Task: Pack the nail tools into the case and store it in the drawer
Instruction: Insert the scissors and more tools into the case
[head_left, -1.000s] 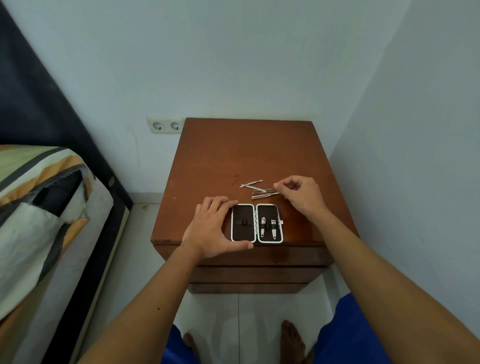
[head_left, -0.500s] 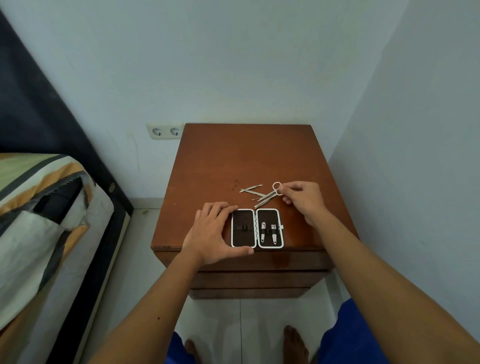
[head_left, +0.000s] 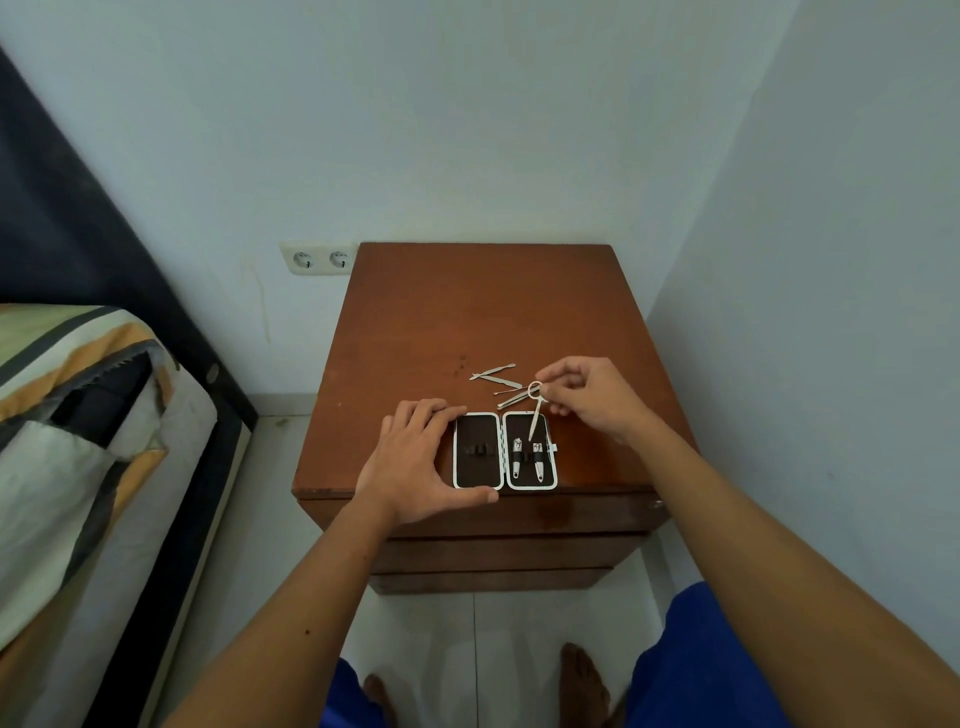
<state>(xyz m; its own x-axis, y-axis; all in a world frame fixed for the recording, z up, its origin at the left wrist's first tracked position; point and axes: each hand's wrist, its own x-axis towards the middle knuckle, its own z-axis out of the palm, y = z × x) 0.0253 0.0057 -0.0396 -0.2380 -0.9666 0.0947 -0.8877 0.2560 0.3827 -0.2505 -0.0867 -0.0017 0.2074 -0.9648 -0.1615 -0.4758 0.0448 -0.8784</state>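
Note:
A small case (head_left: 478, 470) with a white rim lies open near the front edge of the wooden nightstand (head_left: 467, 312). Two nail clippers (head_left: 527, 457) sit strapped in its right half. My left hand (head_left: 415, 457) rests on the case's left edge, thumb along the front. My right hand (head_left: 589, 397) pinches small scissors (head_left: 535, 410) by a ring, their tips hanging down over the right half. Loose metal tools (head_left: 496, 376) lie on the top just behind the case.
Drawer fronts (head_left: 509, 551) run below the nightstand's top. A bed (head_left: 78, 441) with striped bedding stands to the left, a wall close on the right. A double socket (head_left: 319, 258) is on the back wall. My bare feet stand on the tiled floor below.
My right hand picked the scissors out of the loose pile and lifted them toward the case's right half. My left hand stayed on the case.

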